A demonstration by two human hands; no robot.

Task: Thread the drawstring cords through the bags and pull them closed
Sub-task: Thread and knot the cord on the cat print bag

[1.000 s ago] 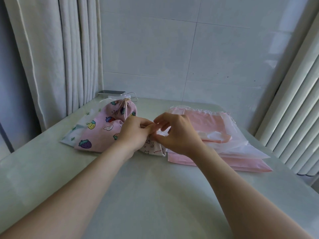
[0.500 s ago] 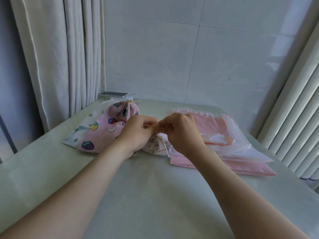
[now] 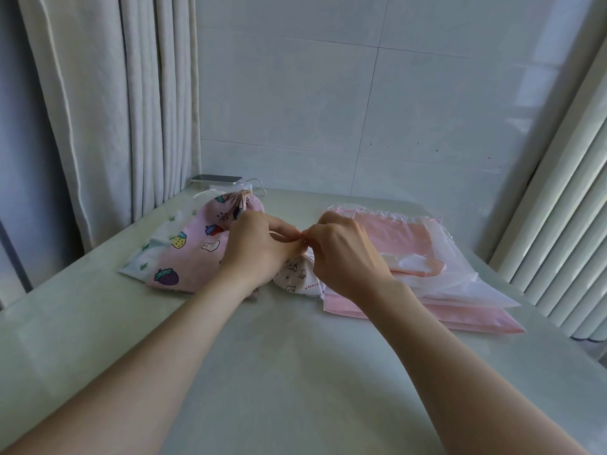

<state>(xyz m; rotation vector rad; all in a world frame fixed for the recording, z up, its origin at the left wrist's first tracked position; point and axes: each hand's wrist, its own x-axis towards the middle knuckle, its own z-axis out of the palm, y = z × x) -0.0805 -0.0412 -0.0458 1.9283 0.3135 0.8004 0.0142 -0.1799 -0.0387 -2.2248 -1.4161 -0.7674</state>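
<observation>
Head view, left to right. Pale curtain (image 3: 98, 110) hangs at the table's (image 3: 295, 372) left edge; a phone (image 3: 216, 178) with a white cable (image 3: 259, 191) lies at the far back by the tiled wall (image 3: 328, 110). A white bag with green sprigs (image 3: 147, 257) lies flat, partly under a pink strawberry-print bag (image 3: 193, 254) whose mouth is gathered tight by its cord (image 3: 244, 200). Left hand (image 3: 259, 254): fingers curled, thumb and forefinger pinching the bunched top of the small bear-print bag (image 3: 297, 277), which sits on the table between both wrists, touching the strawberry-print bag. Right hand (image 3: 345, 257): fingers curled, fingertips meeting those of the left at the same bunched top; whether a cord lies between the fingertips cannot be told. A stack of flat pink bags (image 3: 394, 231) lies just beside, its near-left corner touching the bear-print bag; clear plastic sleeves (image 3: 460, 277) overlap the stack's right part. Vertical blind slats (image 3: 574, 208) close the right edge.
</observation>
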